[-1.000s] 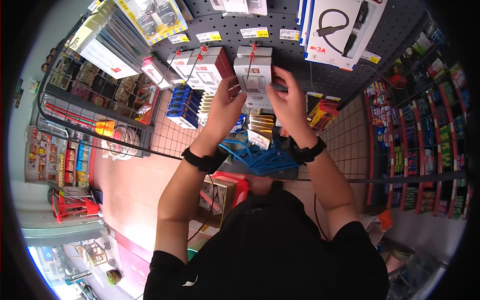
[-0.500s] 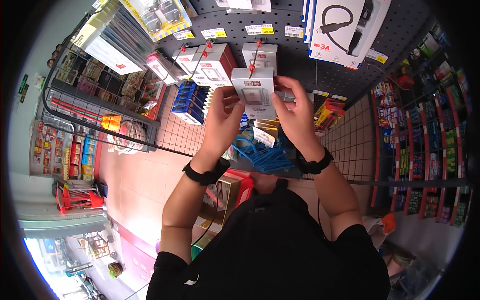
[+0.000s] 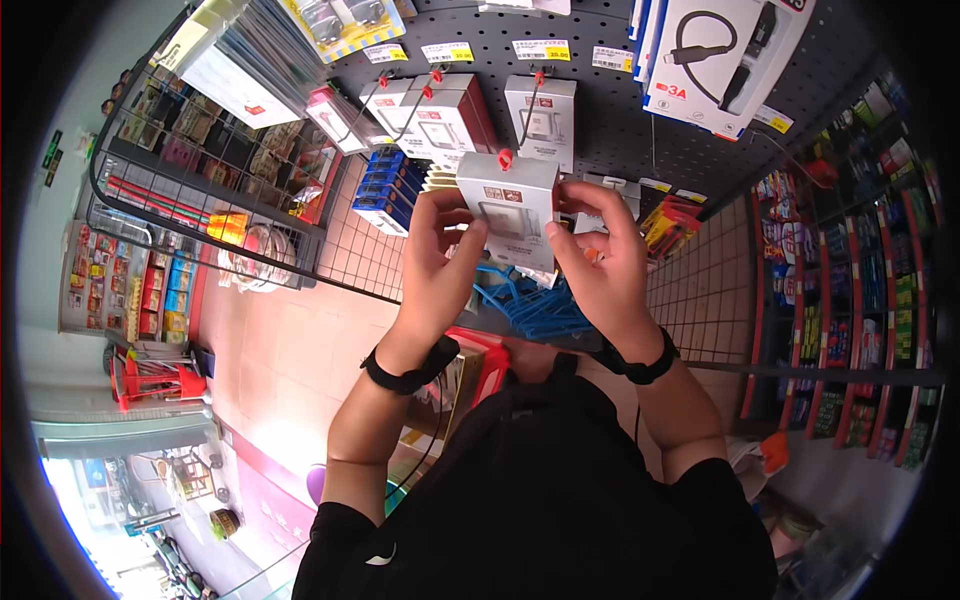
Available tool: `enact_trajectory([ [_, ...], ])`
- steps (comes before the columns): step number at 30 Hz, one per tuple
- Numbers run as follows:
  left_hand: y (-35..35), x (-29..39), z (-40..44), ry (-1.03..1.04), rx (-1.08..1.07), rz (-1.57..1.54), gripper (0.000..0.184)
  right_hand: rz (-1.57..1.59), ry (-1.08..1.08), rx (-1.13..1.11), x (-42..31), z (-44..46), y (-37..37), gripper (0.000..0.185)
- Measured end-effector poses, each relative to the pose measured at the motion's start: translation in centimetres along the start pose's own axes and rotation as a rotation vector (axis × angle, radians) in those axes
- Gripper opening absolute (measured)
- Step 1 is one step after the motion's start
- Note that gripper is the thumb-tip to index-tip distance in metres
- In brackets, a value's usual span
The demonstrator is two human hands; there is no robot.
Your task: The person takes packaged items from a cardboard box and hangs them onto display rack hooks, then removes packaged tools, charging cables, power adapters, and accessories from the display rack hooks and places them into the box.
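Note:
A white boxed charger (image 3: 511,212), showing a plug and cable on its front, is held between my two hands below the pegboard. My left hand (image 3: 440,255) grips its left edge, fingers curled behind it. On the right edge, my right hand (image 3: 603,250) presses with thumb in front and fingers at the back. A red tip (image 3: 505,160) sits at the top of the box, in line with a thin wire hook; whether the box hangs from it I cannot tell. Behind it hangs a similar white box (image 3: 543,125).
More white boxes (image 3: 435,122) and blue packs (image 3: 388,192) hang to the left. A cable package (image 3: 715,70) hangs upper right on the grey pegboard (image 3: 590,95). Blue hangers (image 3: 535,305) are below my hands. Stocked shelves (image 3: 830,290) stand at right, a wire rack (image 3: 250,250) at left.
The held box has come down and toward me, away from the pegboard, with both hands moving along. The view has shifted slightly, and the box behind is more exposed.

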State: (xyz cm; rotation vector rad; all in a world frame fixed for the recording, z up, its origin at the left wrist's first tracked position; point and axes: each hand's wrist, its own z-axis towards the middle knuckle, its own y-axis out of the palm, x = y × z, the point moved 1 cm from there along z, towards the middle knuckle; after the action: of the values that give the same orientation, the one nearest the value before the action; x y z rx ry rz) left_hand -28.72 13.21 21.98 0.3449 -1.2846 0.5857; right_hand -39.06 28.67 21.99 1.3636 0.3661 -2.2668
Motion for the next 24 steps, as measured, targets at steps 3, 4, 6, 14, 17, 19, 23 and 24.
enact_trajectory([
  [3,-1.2,-0.3,-1.3,-0.047,-0.003,-0.014,0.031,0.072,0.075,-0.057,0.4,-0.8,0.5,0.034],
  [4,-1.7,-0.5,-1.7,-0.064,-0.017,-0.007,0.032,0.125,0.111,-0.076,0.8,-1.1,0.8,0.035],
  [6,-2.6,-0.7,-2.6,-0.062,-0.015,0.013,0.034,0.187,0.174,-0.108,1.2,-1.6,1.5,0.036],
  [14,-7.3,-3.3,-8.0,-0.299,-0.025,-0.272,0.04,0.281,0.45,-0.274,4.8,-5.0,5.7,0.038],
  [17,-9.3,-5.4,-10.6,-0.373,0.063,-0.258,0.04,0.259,0.571,-0.365,6.1,-6.9,7.9,0.038],
  [19,-10.6,-7.1,-12.7,-0.415,0.126,-0.26,0.041,0.263,0.581,-0.43,7.1,-8.2,9.5,0.039],
  [23,-12.8,-9.5,-17.0,-0.477,0.241,-0.23,0.04,0.157,0.69,-0.619,7.9,-10.8,12.2,0.041],
  [24,-13.3,-9.8,-18.0,-0.491,0.271,-0.228,0.04,0.118,0.676,-0.689,8.6,-11.5,12.9,0.042],
])
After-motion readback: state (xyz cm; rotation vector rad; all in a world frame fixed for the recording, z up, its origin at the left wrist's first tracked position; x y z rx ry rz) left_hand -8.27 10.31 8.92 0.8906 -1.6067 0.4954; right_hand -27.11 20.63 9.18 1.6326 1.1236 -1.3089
